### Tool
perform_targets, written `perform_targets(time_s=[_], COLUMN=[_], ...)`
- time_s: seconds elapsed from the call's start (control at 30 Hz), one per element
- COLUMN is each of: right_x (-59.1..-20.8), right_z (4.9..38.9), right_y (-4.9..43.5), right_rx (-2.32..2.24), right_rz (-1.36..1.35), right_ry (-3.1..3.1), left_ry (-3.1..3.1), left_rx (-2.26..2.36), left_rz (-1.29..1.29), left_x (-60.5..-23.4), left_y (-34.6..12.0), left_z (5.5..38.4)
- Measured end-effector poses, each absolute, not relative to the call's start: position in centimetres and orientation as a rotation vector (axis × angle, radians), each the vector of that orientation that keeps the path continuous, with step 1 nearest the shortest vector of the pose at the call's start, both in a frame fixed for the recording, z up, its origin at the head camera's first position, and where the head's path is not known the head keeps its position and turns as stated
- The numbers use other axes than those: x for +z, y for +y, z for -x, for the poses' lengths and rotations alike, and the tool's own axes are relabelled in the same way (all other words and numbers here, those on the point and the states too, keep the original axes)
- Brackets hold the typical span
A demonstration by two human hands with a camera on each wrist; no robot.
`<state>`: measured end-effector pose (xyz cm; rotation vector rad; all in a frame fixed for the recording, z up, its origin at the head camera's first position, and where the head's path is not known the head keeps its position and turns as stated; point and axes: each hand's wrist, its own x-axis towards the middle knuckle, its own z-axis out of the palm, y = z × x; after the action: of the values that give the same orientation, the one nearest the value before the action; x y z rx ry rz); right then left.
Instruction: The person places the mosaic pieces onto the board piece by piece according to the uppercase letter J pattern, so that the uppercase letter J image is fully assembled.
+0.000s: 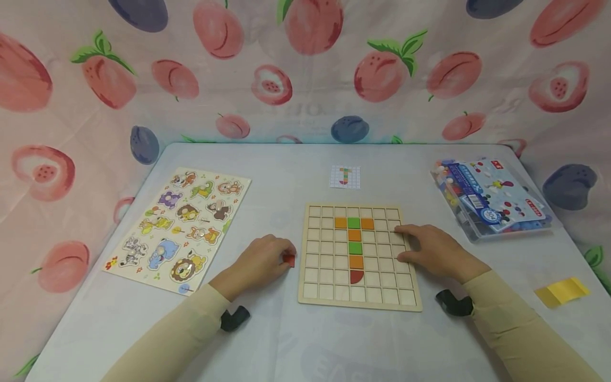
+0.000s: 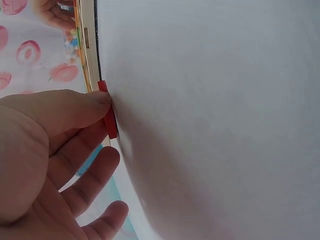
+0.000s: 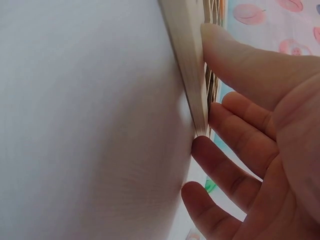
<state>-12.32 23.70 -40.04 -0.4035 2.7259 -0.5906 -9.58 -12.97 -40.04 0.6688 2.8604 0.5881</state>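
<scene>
A wooden grid board (image 1: 328,291) lies in the middle of the table. Orange, green and red pieces in its cells form a J shape; the lowest is a red quarter-circle piece (image 1: 356,276). Just left of the board, my left hand (image 1: 265,261) pinches a small red tile (image 2: 111,120) between thumb and forefinger, low over the tabletop. The tile's full outline is hidden by the fingers. At the board's right edge rests my right hand (image 1: 433,248), thumb and fingers spread and touching the frame. Behind the board lies a small card (image 1: 353,180) printed with a J pattern.
An animal puzzle board (image 1: 217,185) lies at the left. A clear plastic case (image 1: 525,233) of colourful parts stands at the back right. Toward the right table edge there is a folded yellow paper (image 1: 563,292). Fruit-print cloth (image 1: 305,106) hangs behind the table.
</scene>
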Motion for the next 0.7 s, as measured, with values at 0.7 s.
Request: perform_targets(time_s=[0.7], right_x=[-39.85], right_z=[12.24], right_y=[23.7], right_rx=[-0.608], right_rz=[0.397], right_ry=[2.72], left_ry=[2.835], left_rx=[0.608], left_rz=[-0.719], left_x=[-40.45], left_y=[-12.4], left_z=[9.81])
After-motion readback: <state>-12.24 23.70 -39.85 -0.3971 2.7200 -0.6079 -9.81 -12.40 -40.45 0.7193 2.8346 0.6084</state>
